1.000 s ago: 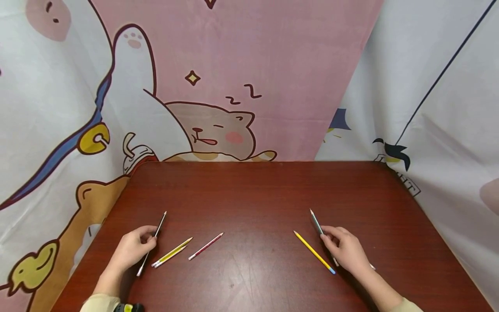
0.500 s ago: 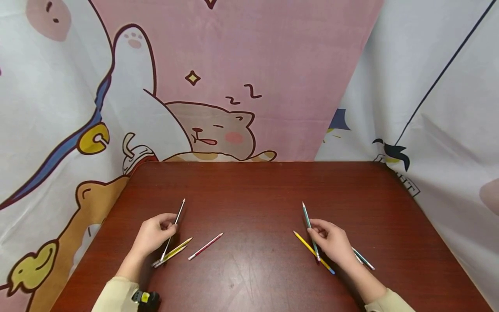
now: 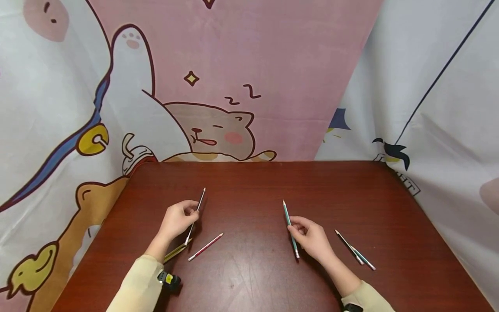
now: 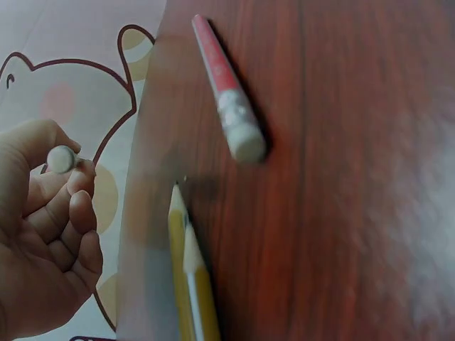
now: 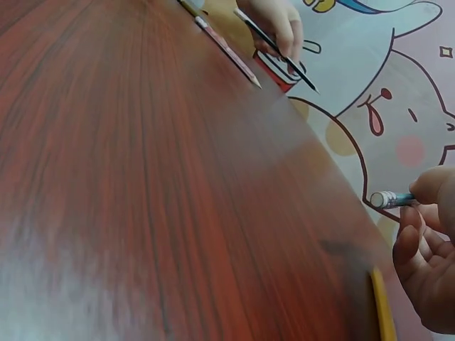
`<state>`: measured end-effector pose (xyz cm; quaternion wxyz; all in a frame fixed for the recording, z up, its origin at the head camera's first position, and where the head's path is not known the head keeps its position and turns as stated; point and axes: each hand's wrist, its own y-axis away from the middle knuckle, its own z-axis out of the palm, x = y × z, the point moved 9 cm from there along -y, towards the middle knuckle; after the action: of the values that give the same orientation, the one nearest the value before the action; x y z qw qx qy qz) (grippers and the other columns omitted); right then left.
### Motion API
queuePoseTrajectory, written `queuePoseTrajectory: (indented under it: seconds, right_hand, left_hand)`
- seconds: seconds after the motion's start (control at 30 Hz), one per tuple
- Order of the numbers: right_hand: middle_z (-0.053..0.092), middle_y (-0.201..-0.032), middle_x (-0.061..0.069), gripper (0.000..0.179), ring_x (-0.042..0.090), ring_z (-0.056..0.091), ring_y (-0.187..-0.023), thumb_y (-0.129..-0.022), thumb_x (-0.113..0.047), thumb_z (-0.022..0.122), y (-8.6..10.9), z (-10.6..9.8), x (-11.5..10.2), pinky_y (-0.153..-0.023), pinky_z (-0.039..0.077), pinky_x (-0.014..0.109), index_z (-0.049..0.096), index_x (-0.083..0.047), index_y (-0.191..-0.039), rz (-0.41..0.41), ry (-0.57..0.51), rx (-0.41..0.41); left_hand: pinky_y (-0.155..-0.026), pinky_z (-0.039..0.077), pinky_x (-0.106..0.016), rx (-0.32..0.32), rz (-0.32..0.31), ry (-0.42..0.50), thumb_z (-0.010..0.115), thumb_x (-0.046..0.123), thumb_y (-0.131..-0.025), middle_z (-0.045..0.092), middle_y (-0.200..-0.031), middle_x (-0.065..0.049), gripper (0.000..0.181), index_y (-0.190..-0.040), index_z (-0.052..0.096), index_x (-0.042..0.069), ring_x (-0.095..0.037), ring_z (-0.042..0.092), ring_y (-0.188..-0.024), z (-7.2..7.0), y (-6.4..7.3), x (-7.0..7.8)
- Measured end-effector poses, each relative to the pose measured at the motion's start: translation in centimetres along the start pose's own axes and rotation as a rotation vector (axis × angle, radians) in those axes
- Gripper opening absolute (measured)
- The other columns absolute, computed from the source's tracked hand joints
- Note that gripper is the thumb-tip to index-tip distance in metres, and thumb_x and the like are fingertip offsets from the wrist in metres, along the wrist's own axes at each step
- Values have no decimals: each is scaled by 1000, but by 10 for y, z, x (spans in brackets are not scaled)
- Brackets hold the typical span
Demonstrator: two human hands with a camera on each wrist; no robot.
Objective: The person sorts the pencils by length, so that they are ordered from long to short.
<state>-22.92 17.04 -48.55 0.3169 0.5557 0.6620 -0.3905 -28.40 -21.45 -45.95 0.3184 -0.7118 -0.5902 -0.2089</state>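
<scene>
My left hand point(image 3: 177, 219) pinches a dark pencil point(image 3: 201, 201) between thumb and fingers, point up and away. Its white eraser end point(image 4: 62, 159) faces the camera in the left wrist view. Below it lie two yellow pencils point(image 3: 174, 252), partly covered by hand and sleeve in the head view. A red pencil point(image 3: 205, 247) rests just right of them. Over on the right, my right hand point(image 3: 312, 238) holds a teal pencil point(image 3: 286, 212) in a similar pinch. Beneath that hand is a yellow pencil point(image 5: 382, 305), hidden from the head camera.
On the brown wooden table point(image 3: 249, 182), a dark pencil point(image 3: 345, 242) and another teal pencil point(image 3: 362, 256) lie side by side, right of the right forearm. A cartoon-printed cloth point(image 3: 288, 78) hangs behind the table and along its sides.
Carrying the dark pencil, the left hand has moved right and farther from the body. The right hand has shifted left with the teal pencil, uncovering the two pencils on the right.
</scene>
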Motion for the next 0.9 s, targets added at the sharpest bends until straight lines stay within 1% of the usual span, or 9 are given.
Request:
queuePoseTrajectory:
  seconds: [0.1,0.27,0.37,0.63,0.9]
  right_hand:
    - [63,-76,-2,23,5,49,-49,-89,-5,72,-3,8,-3,-40,42,25,70,-3,-111,-6,-8,1]
    - [63,-76,-1,24,5,49,-48,-88,-3,73,-8,21,-6,-40,41,24,70,-2,-112,3,-37,-7]
    - [62,-75,-1,24,6,48,-46,-88,-4,73,-11,29,-8,-41,40,24,70,-2,-112,7,-58,-18]
    - [60,-73,-2,25,8,49,-48,-88,-3,72,-17,45,-14,-41,41,23,69,-2,-113,41,-110,-37]
    - [60,-72,0,23,7,50,-48,-87,-1,72,-25,55,-22,-41,40,22,70,-1,-111,31,-177,-33]
  left_hand:
    - [-64,44,-30,8,-2,0,70,6,-79,64,-71,4,26,-104,73,3,-12,57,-67,4,-6,1]
    - [-66,45,-31,20,12,8,70,6,-78,65,-71,3,26,-104,74,2,-12,58,-67,9,-14,6]
    - [-66,45,-31,18,2,10,70,7,-79,64,-71,3,27,-105,74,3,-12,58,-67,13,-19,6]
    - [-67,46,-32,11,-49,6,71,9,-79,67,-71,2,28,-106,74,3,-14,60,-67,19,-29,-1]
    - [-69,49,-35,31,-100,-2,69,11,-79,70,-74,-2,30,-108,74,1,-19,64,-71,23,-37,-13]
